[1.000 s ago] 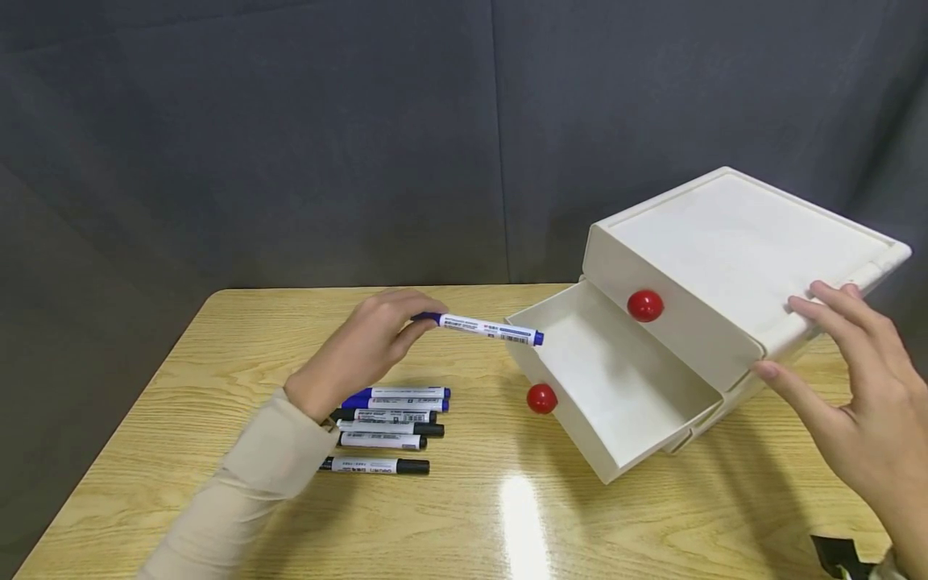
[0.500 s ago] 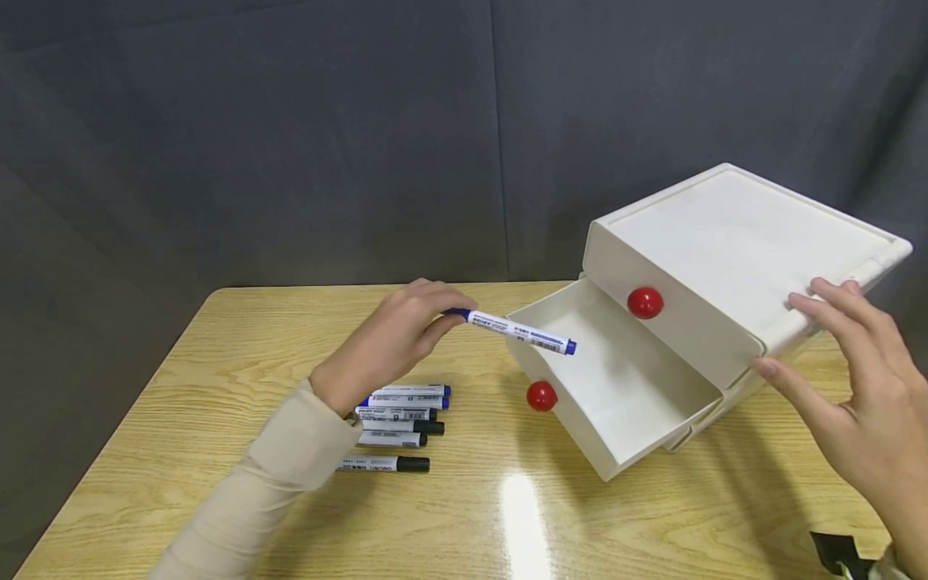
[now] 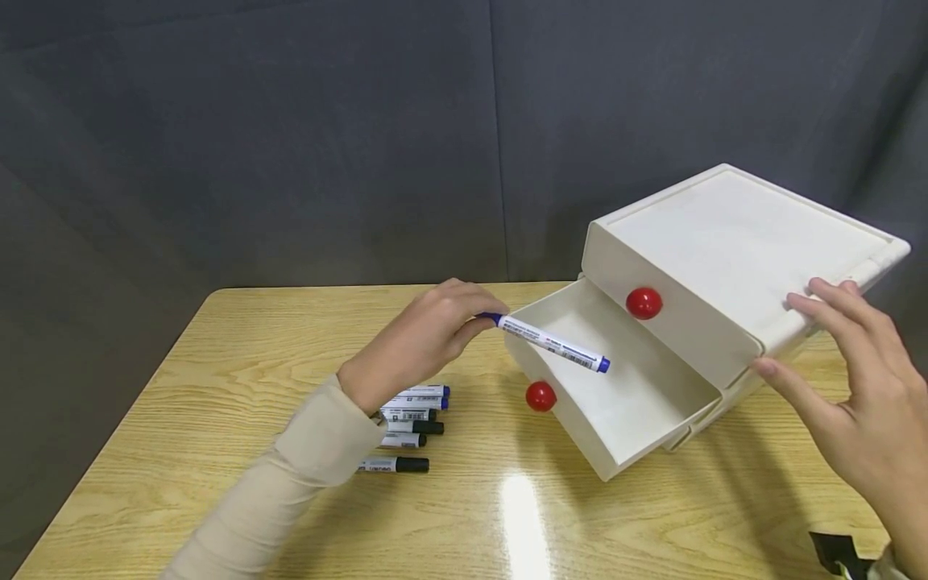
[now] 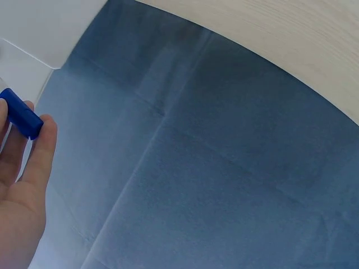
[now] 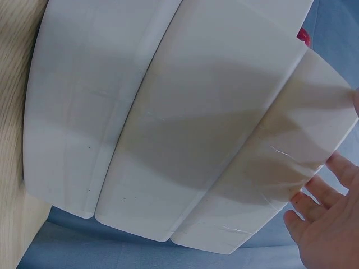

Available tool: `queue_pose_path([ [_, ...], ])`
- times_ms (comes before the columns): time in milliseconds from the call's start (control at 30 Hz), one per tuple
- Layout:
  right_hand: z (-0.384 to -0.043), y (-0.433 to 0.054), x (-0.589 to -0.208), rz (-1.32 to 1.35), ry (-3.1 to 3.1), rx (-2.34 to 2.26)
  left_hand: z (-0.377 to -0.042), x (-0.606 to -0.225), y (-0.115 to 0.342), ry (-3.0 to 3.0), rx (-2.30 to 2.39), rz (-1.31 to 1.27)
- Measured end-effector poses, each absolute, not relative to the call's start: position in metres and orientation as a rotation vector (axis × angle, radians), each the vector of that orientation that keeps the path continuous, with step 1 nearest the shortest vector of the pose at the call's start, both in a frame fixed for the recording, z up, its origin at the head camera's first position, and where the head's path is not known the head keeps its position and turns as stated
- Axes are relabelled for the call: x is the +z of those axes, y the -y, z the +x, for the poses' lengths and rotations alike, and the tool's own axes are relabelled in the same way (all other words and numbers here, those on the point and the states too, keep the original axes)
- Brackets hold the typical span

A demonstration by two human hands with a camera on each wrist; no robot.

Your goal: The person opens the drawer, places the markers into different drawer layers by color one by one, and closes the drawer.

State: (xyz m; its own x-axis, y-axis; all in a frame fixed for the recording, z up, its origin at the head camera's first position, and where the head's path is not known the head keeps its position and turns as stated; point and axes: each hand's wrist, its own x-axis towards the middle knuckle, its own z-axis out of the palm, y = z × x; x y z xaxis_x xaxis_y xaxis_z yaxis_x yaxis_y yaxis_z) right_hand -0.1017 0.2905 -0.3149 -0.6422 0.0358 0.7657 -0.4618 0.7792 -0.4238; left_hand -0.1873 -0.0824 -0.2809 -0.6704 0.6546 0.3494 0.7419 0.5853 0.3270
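Note:
A white marker with blue ends (image 3: 554,344) is pinched at one end by my left hand (image 3: 428,334); its other end slants down over the pulled-out lower drawer (image 3: 641,411). In the left wrist view the blue cap (image 4: 23,115) sits between thumb and fingers. That drawer belongs to a white drawer unit (image 3: 747,242); the drawer above it is pushed in. Each front carries a red round knob (image 3: 644,304). My right hand (image 3: 863,387) rests its fingertips on the unit's right top edge, fingers spread. The right wrist view shows the unit's side panels (image 5: 185,123) beside those fingers.
Several markers (image 3: 413,416) with blue or black caps lie in a row on the wooden table (image 3: 464,515), partly hidden by the left wrist. A dark grey curtain (image 3: 362,145) hangs behind. A small black item (image 3: 837,554) lies at the lower right.
My left hand has carried the marker rightward, from the drawer's front edge to over its inside, and the marker's far end has tipped lower. The right hand and drawer unit stay about where they were.

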Motion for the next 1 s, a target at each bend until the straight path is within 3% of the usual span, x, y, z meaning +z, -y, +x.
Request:
queue_pose_path([
  [1000,-0.100,-0.291,-0.316,0.336,2.133,0.774,-0.188,-0.282,0.046,2.654,-0.617,-1.359],
])
